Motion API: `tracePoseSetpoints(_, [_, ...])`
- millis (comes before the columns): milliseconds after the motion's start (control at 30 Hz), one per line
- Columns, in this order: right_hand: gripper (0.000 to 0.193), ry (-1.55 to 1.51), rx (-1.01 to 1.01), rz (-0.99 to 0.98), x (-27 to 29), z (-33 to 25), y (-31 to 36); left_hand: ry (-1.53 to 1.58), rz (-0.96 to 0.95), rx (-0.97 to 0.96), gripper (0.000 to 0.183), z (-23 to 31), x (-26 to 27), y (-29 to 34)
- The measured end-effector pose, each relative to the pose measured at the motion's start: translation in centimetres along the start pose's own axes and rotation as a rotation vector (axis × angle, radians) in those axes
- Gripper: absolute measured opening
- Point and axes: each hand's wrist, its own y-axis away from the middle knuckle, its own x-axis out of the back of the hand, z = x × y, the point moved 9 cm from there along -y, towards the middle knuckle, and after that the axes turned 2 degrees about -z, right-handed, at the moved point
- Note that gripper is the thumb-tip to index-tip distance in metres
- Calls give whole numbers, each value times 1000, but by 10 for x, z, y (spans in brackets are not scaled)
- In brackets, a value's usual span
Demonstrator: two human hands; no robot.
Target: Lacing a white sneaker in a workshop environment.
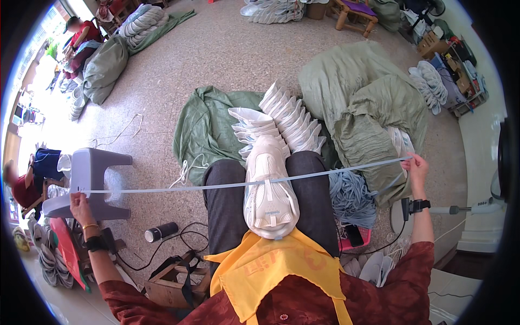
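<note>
Shoelace (216,187), flat and pale blue-grey, is stretching nearly straight across a cream sneaker (271,216), which is resting between the wearer's thighs, heel toward the yellow apron (265,271) and toe pointing away. The left hand (81,208) is pinching the lace near one end, fingertips close together, in front of a grey plastic stool (103,168). The right hand (417,168) is gripping the opposite end narrowly between thumb and forefinger. Doing this well probably means pulling gently and evenly from both sides, comparing the two lengths at the tongue, letting the band lie untwisted and steadying the shoe with the thighs.

Beside the right thigh, a heap of matching laces (352,197) is lying near a pink basket (366,234). Beyond the knees, nested white shoe uppers (295,122) are leaning over a dark green sack (203,119); well beyond, a co-worker in a red top (86,32) is sitting.

Whether the lace is passing under the tongue's small loop or merely crossing it is hard to make out. Fingers are hiding the lace tips. Glare is washing out the left side, where things are blurring together.
</note>
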Motion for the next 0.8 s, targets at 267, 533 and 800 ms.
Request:
tracePoseSetpoints(267, [28,104,-88,47,118,46,-32,33,239,68,4,-23,120,-105])
tracePoseSetpoints(533, [28,311,-57,65,187,18,-54,-564,292,228,27,-19,202,-56])
tracePoseSetpoints(800, [26,589,-82,113,215,41,-44,-6,305,199,6,-25,161,-55])
